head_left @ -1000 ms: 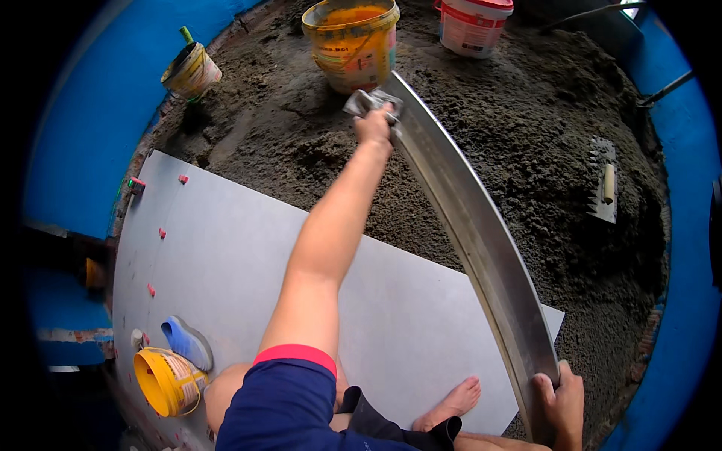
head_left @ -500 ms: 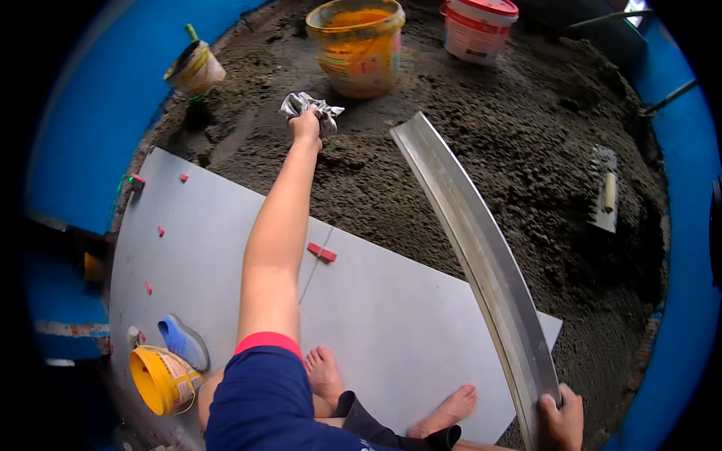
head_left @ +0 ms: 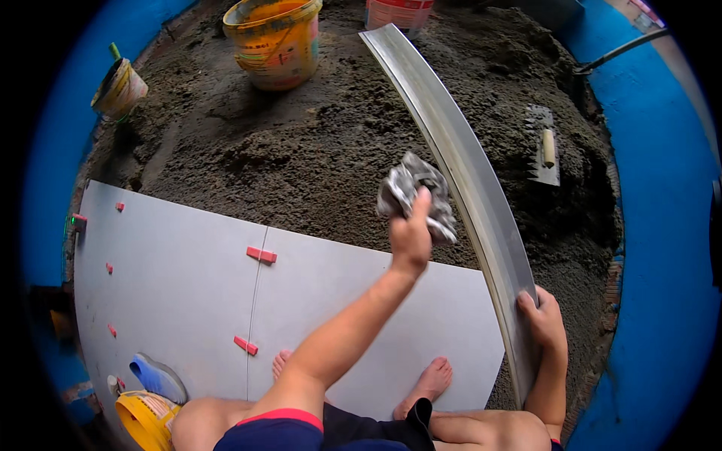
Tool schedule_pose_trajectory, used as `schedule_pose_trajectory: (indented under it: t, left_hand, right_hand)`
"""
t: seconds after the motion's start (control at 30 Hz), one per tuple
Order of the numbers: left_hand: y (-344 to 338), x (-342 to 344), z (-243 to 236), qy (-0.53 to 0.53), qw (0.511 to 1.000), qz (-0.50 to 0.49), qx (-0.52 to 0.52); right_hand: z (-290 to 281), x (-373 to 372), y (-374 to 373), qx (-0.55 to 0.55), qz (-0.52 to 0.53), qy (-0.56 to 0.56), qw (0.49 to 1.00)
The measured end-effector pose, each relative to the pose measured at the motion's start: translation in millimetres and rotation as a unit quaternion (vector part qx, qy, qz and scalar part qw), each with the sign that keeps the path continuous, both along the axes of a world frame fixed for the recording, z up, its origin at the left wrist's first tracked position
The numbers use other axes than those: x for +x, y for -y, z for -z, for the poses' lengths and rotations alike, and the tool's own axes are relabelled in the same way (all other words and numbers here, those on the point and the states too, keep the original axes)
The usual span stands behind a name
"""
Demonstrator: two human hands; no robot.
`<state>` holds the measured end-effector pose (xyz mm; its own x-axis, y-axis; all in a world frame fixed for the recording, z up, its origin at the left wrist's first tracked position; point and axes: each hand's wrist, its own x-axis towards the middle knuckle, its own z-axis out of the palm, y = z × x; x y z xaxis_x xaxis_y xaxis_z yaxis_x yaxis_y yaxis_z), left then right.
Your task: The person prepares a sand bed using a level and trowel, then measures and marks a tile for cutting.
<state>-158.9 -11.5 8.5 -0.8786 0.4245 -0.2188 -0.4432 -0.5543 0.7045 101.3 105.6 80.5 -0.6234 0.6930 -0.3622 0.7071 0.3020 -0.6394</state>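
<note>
A crumpled grey-and-white rag (head_left: 398, 188) is gripped in my left hand (head_left: 411, 244), thumb on top, close to the left side of a long metal straightedge (head_left: 470, 177). My right hand (head_left: 547, 319) holds the straightedge near its lower end, the thumb over the face and the fingers mostly hidden behind it. Its far end reaches over rough dark mortar (head_left: 323, 150). Below my left arm are large light-grey tiles (head_left: 180, 293), with red levelling wedges (head_left: 262, 255) at the joint between them.
On the mortar are a yellow bucket (head_left: 282, 49), a pink-and-white bucket (head_left: 402, 16), and a notched trowel (head_left: 548, 148). A small dirty bucket (head_left: 120, 90) stands far left. On the tiles are a blue shoe (head_left: 158, 378) and another yellow bucket (head_left: 143, 421). Blue walls (head_left: 662, 225) flank the floor.
My left hand has drawn back from beside the large yellow bucket and moved right with the rag, toward the straightedge. The straightedge and my right hand have shifted up in the view.
</note>
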Motion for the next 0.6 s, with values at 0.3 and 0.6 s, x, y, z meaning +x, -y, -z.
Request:
schedule_pose_trajectory:
  t: [0.3,0.6]
  left_hand:
    - [-31.3,76.1,37.7,-0.09,0.983,0.013,-0.16]
    - [-15.0,-134.3,42.8,-0.001,0.988,-0.096,-0.119]
  right_hand:
    - [-6.1,-49.3,19.2,0.072,-0.004,0.032,0.997]
    - [-29.4,-2.8,56.8,0.088,-0.055,0.098,0.99]
